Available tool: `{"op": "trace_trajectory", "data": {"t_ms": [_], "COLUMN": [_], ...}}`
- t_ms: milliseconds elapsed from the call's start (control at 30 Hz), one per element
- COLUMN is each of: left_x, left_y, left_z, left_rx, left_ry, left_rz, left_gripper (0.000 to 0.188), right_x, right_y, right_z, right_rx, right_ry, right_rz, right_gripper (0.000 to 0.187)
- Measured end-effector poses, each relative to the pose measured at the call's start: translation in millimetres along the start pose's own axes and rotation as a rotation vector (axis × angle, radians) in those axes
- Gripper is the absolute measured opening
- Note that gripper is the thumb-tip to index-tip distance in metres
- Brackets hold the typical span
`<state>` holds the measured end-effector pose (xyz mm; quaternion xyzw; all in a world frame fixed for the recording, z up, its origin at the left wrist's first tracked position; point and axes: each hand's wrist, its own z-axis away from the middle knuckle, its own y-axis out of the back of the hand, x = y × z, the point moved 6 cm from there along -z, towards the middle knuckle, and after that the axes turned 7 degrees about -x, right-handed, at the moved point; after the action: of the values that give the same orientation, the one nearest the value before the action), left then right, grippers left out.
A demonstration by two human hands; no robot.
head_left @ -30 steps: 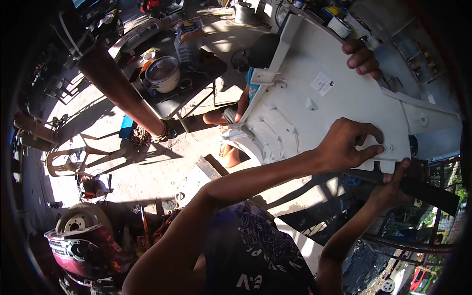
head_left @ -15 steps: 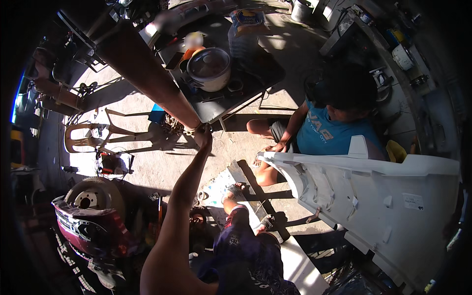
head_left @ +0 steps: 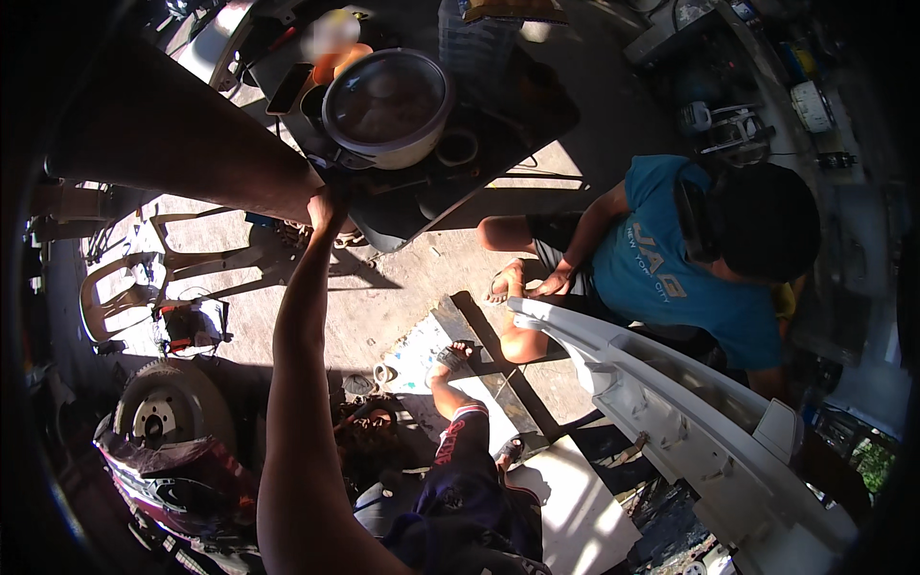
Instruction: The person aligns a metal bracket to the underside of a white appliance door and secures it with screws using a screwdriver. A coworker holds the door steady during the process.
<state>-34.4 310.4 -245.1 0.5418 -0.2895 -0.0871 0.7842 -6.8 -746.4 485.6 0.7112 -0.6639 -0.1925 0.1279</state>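
- Left hand (head_left: 329, 207) touches the brown post (head_left: 206, 144); if its fingers grip, I cannot tell. Right hand: out of view.
- The post seems stiff and heavy.
- White moulded panel (head_left: 704, 436), beside the seated co-worker (head_left: 661, 244), looks light; hold its long edges.

The concrete floor (head_left: 436, 268) is being blasted by hard sunlight, with dark shadows (head_left: 362, 276) being thrown across it. Further up, a dark table (head_left: 388, 230) is being mostly covered by shade, just its near corner being caught by some light. A tan plastic chair (head_left: 89, 307) is being lit pretty brightly over on the left. On the right, a cluttered ledge (head_left: 767, 72) is being swallowed by gloom, while some greenery (head_left: 874, 460) is being lit up near the edge.
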Motion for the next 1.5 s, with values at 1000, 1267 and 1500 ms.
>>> {"op": "trace_trajectory", "data": {"t_ms": [1000, 1267, 1500], "left_x": [48.9, 68.2, 311.6], "left_y": [85.2, 100.7, 154.3], "left_z": [130.1, 225.9, 437.5], "left_rx": [0.296, 0.087, -0.484], "left_ry": [0.021, -0.194, -0.268], "left_rz": [0.318, 1.014, 1.575], "left_gripper": [0.021, 0.035, 0.012], "right_x": [-63.4, -78.0, -114.3], "right_y": [8.4, -32.6, -33.0], "right_z": [27.8, 46.2, 10.1], "right_rx": [0.018, -0.019, -0.050], "right_ry": [-0.334, -0.741, -0.697], "right_rz": [-0.357, -0.923, -0.895], "right_gripper": [0.054, 0.038, 0.015]}}
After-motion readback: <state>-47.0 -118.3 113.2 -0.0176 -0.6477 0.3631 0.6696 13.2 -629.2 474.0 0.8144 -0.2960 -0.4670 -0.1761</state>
